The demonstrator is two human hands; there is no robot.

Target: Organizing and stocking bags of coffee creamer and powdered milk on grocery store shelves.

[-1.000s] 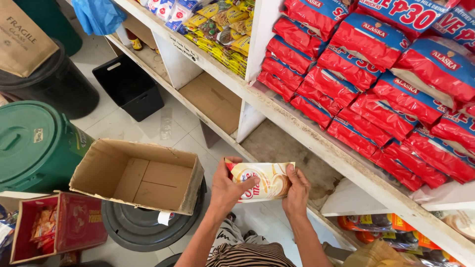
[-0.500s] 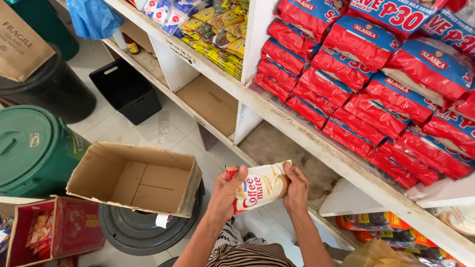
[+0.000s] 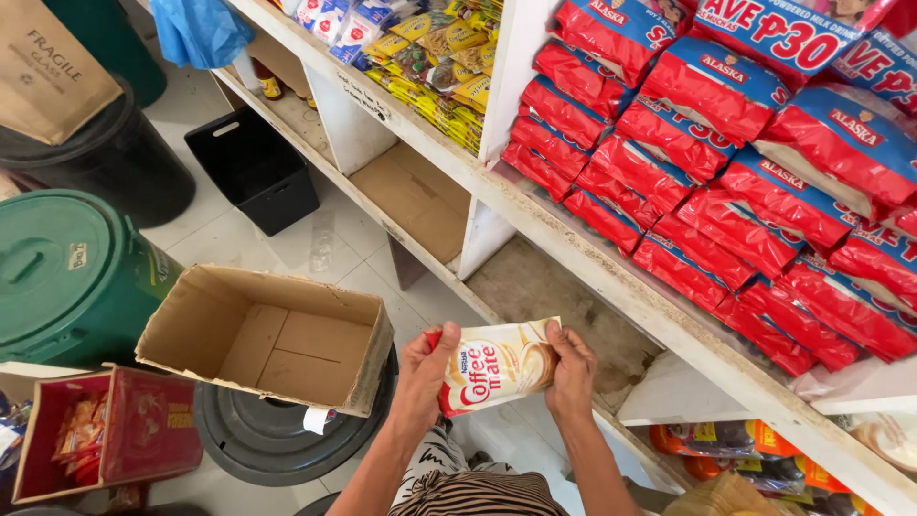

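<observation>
A cream and red pouch (image 3: pixel 497 365) is held in front of me between both hands. My left hand (image 3: pixel 422 375) grips its lower left end, thumb across the front. My right hand (image 3: pixel 573 367) clasps its upper right end. The pouch is tilted, right end higher, just below the edge of the white shelf (image 3: pixel 611 287). An empty brown cardboard box (image 3: pixel 272 334) sits to the left of my left hand on a dark grey bin lid (image 3: pixel 277 440).
Rows of red and blue packets (image 3: pixel 745 162) fill the shelf at right. Yellow snack packs (image 3: pixel 439 67) lie further back. A green drum (image 3: pixel 67 277), a black bin (image 3: pixel 91 162), a black crate (image 3: pixel 253 167) and a red carton (image 3: pixel 105 430) stand on the tiled floor.
Both hands turned the pouch from lying flat to tilted, its right end raised, and brought it slightly up toward the shelf. The view shifted a little.
</observation>
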